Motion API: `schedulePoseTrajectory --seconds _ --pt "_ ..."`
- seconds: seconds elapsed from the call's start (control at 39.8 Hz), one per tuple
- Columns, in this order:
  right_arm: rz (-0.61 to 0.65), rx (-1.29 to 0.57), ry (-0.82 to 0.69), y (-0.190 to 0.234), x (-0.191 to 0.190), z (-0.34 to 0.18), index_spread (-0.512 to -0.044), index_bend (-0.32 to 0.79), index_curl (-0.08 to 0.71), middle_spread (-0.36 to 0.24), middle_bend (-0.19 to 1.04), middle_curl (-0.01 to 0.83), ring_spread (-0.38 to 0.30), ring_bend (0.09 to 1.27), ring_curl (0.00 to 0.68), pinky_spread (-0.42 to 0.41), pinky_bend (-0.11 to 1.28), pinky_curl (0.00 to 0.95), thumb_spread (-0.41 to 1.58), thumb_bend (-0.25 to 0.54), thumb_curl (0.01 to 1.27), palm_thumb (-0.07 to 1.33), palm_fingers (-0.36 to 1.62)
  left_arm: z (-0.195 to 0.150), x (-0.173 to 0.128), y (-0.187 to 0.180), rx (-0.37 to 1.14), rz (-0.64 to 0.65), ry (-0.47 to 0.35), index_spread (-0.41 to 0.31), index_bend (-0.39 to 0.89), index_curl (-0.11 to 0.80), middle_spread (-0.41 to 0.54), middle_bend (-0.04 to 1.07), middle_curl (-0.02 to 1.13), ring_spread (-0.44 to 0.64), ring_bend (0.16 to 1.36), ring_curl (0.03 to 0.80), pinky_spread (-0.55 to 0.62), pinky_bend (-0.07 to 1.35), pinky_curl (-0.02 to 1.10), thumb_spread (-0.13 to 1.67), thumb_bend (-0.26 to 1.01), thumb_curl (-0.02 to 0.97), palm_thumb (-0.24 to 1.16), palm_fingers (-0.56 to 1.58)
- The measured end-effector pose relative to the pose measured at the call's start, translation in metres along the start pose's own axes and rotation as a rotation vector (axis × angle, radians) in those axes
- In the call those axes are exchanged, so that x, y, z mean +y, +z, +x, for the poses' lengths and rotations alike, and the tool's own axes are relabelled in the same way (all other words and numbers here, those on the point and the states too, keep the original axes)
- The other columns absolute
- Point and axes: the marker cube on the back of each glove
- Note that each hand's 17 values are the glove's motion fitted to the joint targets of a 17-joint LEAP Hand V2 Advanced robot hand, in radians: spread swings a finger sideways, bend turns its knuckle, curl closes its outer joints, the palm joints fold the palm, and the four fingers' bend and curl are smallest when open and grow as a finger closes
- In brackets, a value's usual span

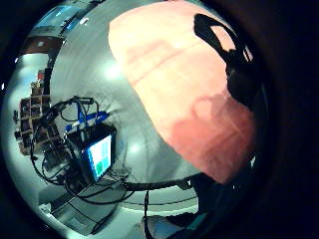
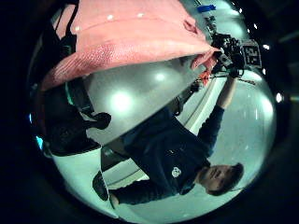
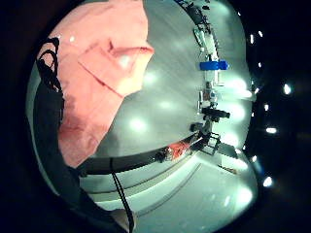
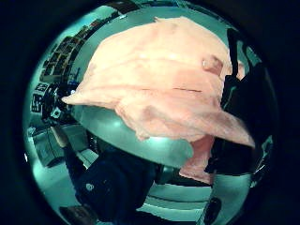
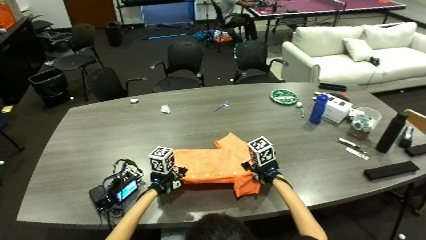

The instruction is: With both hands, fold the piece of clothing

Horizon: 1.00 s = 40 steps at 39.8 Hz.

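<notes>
An orange garment (image 5: 213, 162) lies partly folded on the grey table (image 5: 133, 130), close to the near edge. My left hand (image 5: 166, 181) grips its near left corner, and my right hand (image 5: 264, 172) grips its near right corner. The left thumb side palm view shows the garment's edge (image 2: 131, 37) raised off the tabletop, with the right hand (image 2: 229, 51) pinching the far corner. Cloth also spreads across the right thumb side palm view (image 4: 159, 84), hanging above the table. A sleeve (image 5: 246, 187) droops below my right hand.
A small device with a lit screen and cables (image 5: 116, 190) sits just left of my left hand. At the right are a blue bottle (image 5: 319, 108), a white box (image 5: 338, 107), a green plate (image 5: 284, 96), a black bottle (image 5: 389, 132) and a black case (image 5: 389, 171).
</notes>
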Motion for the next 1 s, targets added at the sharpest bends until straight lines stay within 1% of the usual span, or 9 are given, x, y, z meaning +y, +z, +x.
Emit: schedulePoseTrajectory --seconds 0.13,0.28,0.35,0.5,0.63,0.68,0.83,0.9,1.0 --pt "-0.002 0.024 -0.031 -0.036 0.025 -0.002 -0.263 0.18 0.404 -0.235 0.30 0.499 -0.255 0.57 0.458 -0.360 0.57 0.389 0.49 -0.032 0.66 0.98 1.28 0.008 0.020 -0.025 0.004 0.105 0.077 -0.249 0.19 0.529 -0.235 0.28 0.59 -0.27 0.37 0.446 -0.26 0.17 0.42 1.18 -0.01 0.552 0.80 1.17" --pt "-0.055 0.124 0.046 -0.062 0.001 0.007 -0.260 0.18 0.418 -0.230 0.30 0.506 -0.253 0.57 0.462 -0.363 0.56 0.390 0.45 -0.032 0.68 0.98 1.28 0.005 0.005 -0.058 0.021 0.169 0.031 -0.260 0.21 0.550 -0.241 0.30 0.60 -0.29 0.41 0.463 -0.26 0.18 0.42 1.11 -0.02 0.591 0.80 1.20" --pt "-0.118 0.162 0.111 -0.054 -0.034 0.011 -0.261 0.18 0.424 -0.232 0.30 0.508 -0.255 0.57 0.462 -0.368 0.57 0.391 0.45 -0.030 0.69 0.99 1.28 -0.003 -0.018 -0.060 0.006 0.135 -0.053 -0.268 0.22 0.560 -0.244 0.32 0.61 -0.29 0.42 0.470 -0.26 0.19 0.42 1.08 -0.02 0.606 0.79 1.22" --pt "-0.278 0.207 0.240 -0.043 -0.064 -0.002 -0.267 0.16 0.426 -0.239 0.31 0.513 -0.259 0.57 0.463 -0.378 0.56 0.389 0.51 -0.029 0.69 0.98 1.26 -0.025 -0.054 -0.030 0.031 -0.119 -0.370 -0.279 0.23 0.577 -0.246 0.34 0.63 -0.30 0.45 0.479 -0.26 0.19 0.42 1.05 -0.02 0.632 0.77 1.20" --pt "-0.321 0.173 0.215 -0.007 -0.106 -0.016 -0.273 0.16 0.424 -0.241 0.31 0.515 -0.259 0.57 0.463 -0.381 0.55 0.387 0.56 -0.027 0.68 0.99 1.26 -0.047 -0.093 0.011 0.094 -0.218 -0.459 -0.276 0.23 0.587 -0.247 0.34 0.63 -0.30 0.46 0.482 -0.26 0.19 0.43 1.06 -0.02 0.642 0.76 1.19" --pt "-0.266 0.163 0.215 -0.001 -0.115 -0.018 -0.273 0.16 0.424 -0.242 0.30 0.515 -0.260 0.57 0.463 -0.383 0.55 0.387 0.57 -0.028 0.68 0.99 1.25 -0.052 -0.098 0.017 0.104 -0.222 -0.481 -0.275 0.22 0.590 -0.247 0.34 0.64 -0.30 0.46 0.483 -0.26 0.19 0.43 1.07 -0.01 0.644 0.75 1.18" --pt "-0.039 0.231 0.314 -0.011 -0.101 -0.004 -0.277 0.14 0.413 -0.243 0.31 0.516 -0.263 0.55 0.460 -0.372 0.51 0.374 0.62 -0.025 0.67 0.99 1.17 -0.054 -0.088 0.003 0.014 -0.042 -0.510 -0.269 0.18 0.587 -0.254 0.34 0.64 -0.30 0.48 0.489 -0.26 0.20 0.43 1.11 -0.01 0.643 0.74 1.16" --pt "-0.012 0.219 0.394 -0.021 -0.075 0.010 -0.284 0.09 0.388 -0.243 0.29 0.511 -0.263 0.52 0.453 -0.354 0.51 0.373 0.71 -0.038 0.65 0.96 1.09 -0.048 -0.072 -0.007 0.003 0.029 -0.486 -0.234 0.06 0.535 -0.234 0.27 0.62 -0.28 0.47 0.485 -0.25 0.28 0.46 1.15 -0.01 0.632 0.74 1.01" --pt "-0.051 0.084 0.439 -0.022 -0.046 0.029 -0.288 0.08 0.362 -0.224 0.24 0.497 -0.251 0.50 0.448 -0.313 0.51 0.377 0.87 -0.039 0.61 0.88 1.00 -0.031 -0.043 -0.009 0.087 0.025 -0.382 -0.197 0.11 0.512 -0.176 0.17 0.61 -0.21 0.44 0.502 -0.20 0.33 0.49 1.21 -0.02 0.602 0.68 0.79"
